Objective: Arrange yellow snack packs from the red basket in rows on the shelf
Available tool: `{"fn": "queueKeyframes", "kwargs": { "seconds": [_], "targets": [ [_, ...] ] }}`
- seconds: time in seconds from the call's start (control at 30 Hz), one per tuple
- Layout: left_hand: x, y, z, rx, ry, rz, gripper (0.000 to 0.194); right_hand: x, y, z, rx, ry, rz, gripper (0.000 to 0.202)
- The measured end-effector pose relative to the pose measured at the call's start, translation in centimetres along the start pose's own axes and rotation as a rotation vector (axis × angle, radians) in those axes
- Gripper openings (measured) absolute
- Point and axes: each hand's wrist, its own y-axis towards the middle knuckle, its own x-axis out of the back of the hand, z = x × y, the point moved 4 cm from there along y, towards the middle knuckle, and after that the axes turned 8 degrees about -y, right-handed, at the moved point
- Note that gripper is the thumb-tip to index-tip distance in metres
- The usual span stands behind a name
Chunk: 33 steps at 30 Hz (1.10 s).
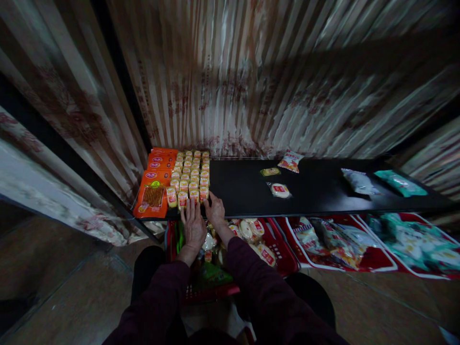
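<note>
Small wrapped yellow cakes (pixel 194 172) stand in tight rows at the left end of a black shelf (pixel 244 191). My left hand (pixel 194 229) lies with fingers stretched out against the front of the nearest row. At the right front corner of the block, my right hand (pixel 215 210) rests beside the last cake, its fingers apart and partly bent. Neither hand appears to grip anything. Orange snack packets (pixel 154 187) lie along the left of the cakes. Below my hands, a red basket (pixel 285 254) holds round wrapped pastries (pixel 251 230) and a green packet (pixel 212 275).
Farther right on the shelf lie a small yellow packet (pixel 270 171), a round wrapped pastry (pixel 279 190), a red-and-white bag (pixel 290 161), a pale bag (pixel 358 182) and a teal bag (pixel 400 183). Two more baskets of bags stand below. A striped curtain (pixel 230 81) hangs behind.
</note>
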Motion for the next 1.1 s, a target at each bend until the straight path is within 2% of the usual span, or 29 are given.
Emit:
{"fn": "queueKeyframes", "kwargs": {
  "seconds": [0.33,0.77,0.9,1.1],
  "targets": [
    [0.0,0.3,0.3,-0.015,0.004,-0.001,0.053,-0.1,-0.2,0.4,0.011,0.001,0.016,0.038],
    [-0.2,0.3,0.4,-0.079,0.043,-0.009,0.054,-0.3,-0.1,-0.1,0.019,0.044,-0.029,0.044],
    [-0.6,0.4,-0.1,-0.172,0.109,-0.001,0.059,-0.3,0.3,-0.6,-0.023,0.138,-0.019,0.049],
    [-1.0,1.4,-1.4,-0.233,0.217,0.02,0.058,-0.5,2.3,-2.0,-0.158,0.447,-0.006,0.07]
  ]
}}
